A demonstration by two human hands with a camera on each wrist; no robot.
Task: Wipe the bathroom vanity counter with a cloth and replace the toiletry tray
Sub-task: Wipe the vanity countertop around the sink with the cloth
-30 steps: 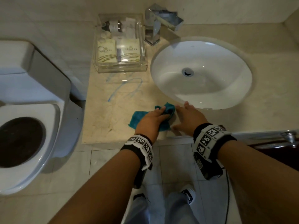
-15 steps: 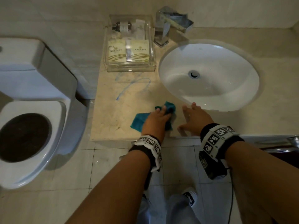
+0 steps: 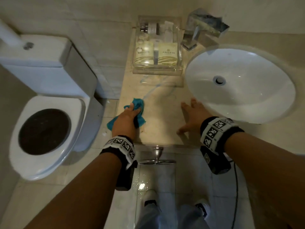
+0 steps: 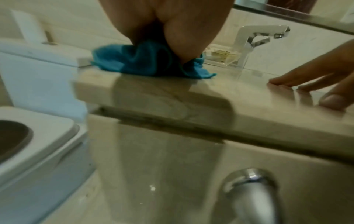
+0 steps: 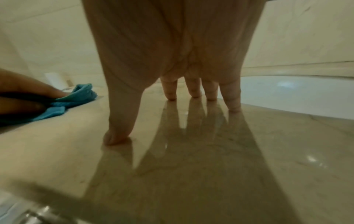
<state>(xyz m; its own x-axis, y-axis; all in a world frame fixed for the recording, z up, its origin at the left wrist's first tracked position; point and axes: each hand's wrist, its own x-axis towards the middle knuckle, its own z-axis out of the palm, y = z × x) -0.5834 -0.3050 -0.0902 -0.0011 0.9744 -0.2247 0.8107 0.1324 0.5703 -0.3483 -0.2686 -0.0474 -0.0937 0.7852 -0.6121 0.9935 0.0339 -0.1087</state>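
Gleaming beige counter [image 3: 158,100] between toilet [image 3: 44,113] and sink [image 3: 239,83], tray [image 3: 157,70] at its back. Left hand [image 3: 125,119] bunching cloth [image 3: 137,104] at left edge; right hand [image 3: 191,116] spread, 5 fingertips [image 5: 171,97] pressing stone.

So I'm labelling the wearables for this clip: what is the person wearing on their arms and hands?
Both forearms are bare, with no sleeves or gloves. Each wrist carries a black band ringed with white square tags printed with black block patterns, and a black camera box hangs beneath it. A thin dark cable trails from the right one.
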